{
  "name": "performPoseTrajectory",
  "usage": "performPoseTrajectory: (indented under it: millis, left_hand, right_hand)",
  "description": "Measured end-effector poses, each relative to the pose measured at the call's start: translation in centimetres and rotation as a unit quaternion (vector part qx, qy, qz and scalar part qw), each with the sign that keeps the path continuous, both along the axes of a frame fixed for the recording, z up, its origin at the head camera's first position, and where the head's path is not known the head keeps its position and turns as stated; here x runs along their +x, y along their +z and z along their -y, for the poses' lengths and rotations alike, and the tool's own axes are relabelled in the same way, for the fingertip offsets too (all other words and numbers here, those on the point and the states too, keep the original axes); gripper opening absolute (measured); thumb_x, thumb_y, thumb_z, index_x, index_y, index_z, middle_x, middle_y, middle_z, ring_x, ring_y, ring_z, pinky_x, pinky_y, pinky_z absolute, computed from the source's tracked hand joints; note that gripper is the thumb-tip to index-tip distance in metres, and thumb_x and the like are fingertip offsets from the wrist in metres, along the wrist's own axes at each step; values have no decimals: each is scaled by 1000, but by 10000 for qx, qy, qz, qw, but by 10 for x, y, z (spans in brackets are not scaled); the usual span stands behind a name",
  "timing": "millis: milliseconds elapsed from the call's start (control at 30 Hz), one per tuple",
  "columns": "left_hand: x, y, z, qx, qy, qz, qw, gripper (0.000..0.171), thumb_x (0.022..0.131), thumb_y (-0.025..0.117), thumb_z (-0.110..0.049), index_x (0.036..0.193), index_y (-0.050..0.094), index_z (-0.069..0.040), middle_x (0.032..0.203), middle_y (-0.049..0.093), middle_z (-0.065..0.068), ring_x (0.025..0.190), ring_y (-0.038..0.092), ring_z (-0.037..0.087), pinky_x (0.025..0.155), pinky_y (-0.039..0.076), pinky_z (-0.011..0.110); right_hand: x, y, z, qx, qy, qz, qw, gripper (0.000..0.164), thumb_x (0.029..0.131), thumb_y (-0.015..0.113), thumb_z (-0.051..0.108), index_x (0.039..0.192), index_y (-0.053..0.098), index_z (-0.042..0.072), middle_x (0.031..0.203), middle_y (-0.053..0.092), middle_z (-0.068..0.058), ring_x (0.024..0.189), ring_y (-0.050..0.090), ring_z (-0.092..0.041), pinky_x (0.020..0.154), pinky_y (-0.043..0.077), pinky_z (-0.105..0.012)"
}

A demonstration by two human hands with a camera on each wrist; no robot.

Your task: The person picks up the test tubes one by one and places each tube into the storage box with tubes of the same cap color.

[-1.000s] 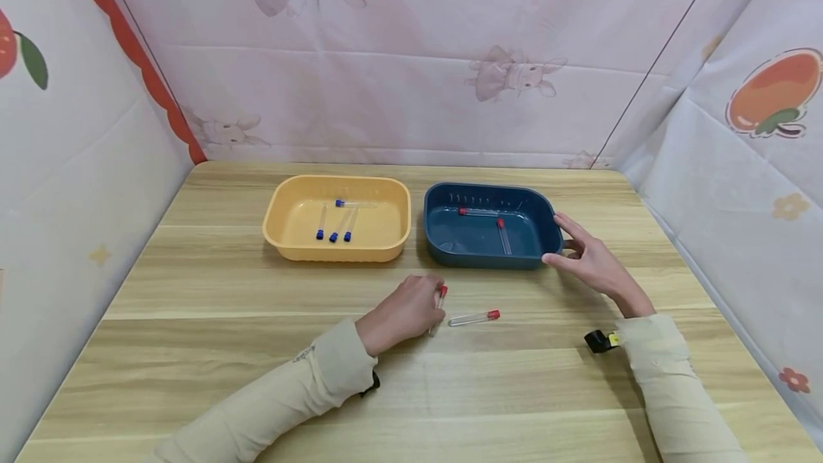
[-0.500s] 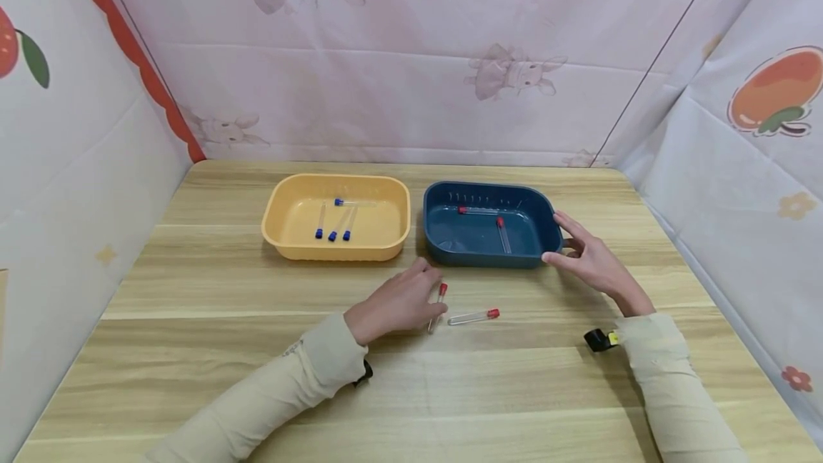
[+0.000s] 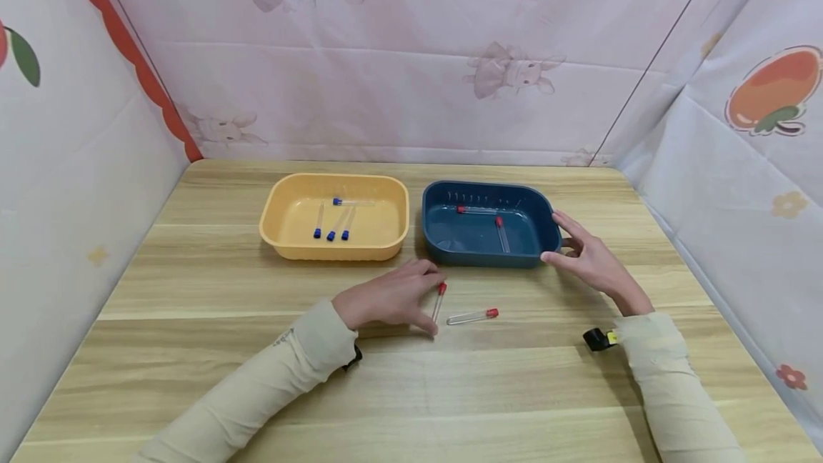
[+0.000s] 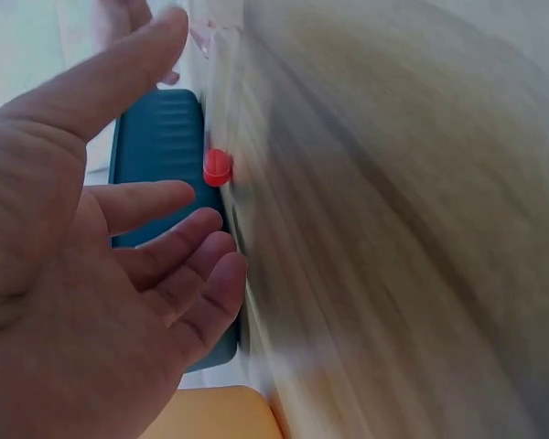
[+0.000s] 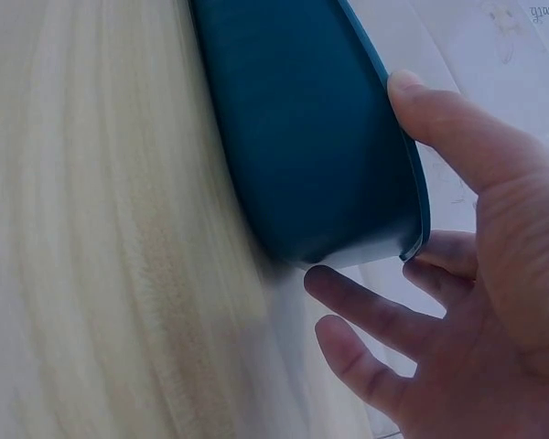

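Note:
My left hand [image 3: 392, 296] is low over the table with thumb and fingers spread, just left of a red-capped test tube [image 3: 440, 301]. In the left wrist view that tube's red cap [image 4: 217, 167] shows beyond the fingertips, and nothing lies in the palm. A second red-capped tube [image 3: 472, 316] rests on the wood to its right. At the right end of the dark blue bin [image 3: 485, 259], my right hand [image 3: 598, 263] holds the rim, thumb [image 5: 430, 110] on one side and fingers at the other. Inside the bin lie two red-capped tubes [image 3: 503, 234].
A yellow bin [image 3: 334, 253] stands left of the blue one, holding several blue-capped tubes [image 3: 345, 235]. Both bins are toward the back of the wooden table [image 3: 489, 391]. Printed cloth walls [image 3: 411, 106] close off the back and sides.
My left hand has drawn back to the left, and its thumb and fingers have spread away from the nearer red-capped tube. My right hand stays at the blue bin's rim.

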State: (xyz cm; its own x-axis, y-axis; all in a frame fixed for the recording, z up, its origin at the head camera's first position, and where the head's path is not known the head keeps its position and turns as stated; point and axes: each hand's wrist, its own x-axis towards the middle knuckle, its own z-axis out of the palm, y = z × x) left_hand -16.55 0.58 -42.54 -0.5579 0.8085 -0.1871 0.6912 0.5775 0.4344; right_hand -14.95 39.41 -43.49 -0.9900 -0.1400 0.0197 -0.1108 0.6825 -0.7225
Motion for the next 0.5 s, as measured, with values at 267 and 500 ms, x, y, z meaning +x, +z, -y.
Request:
performPoseTrajectory:
  millis: [267, 500]
  left_hand:
    - [-3, -7, 1, -186, -183, -123, 9996, 104, 79, 86, -56, 158, 41, -7, 159, 40, 11, 141, 35, 25, 121, 32, 38]
    - [-1, -8, 0, -279, -226, -221, 9991, 104, 80, 85, -57, 159, 39, -7, 159, 38, 11, 142, 33, 25, 122, 30, 39]
  right_hand:
    - [1, 1, 1, -19, -27, 23, 10000, 88, 99, 73, 28, 166, 19, 11, 171, 18, -13, 132, 55, -43, 101, 53, -32]
    - [1, 1, 1, -23, -24, 27, 10000, 88, 99, 73, 27, 166, 18, 10, 171, 17, -14, 132, 54, -44, 105, 47, -55]
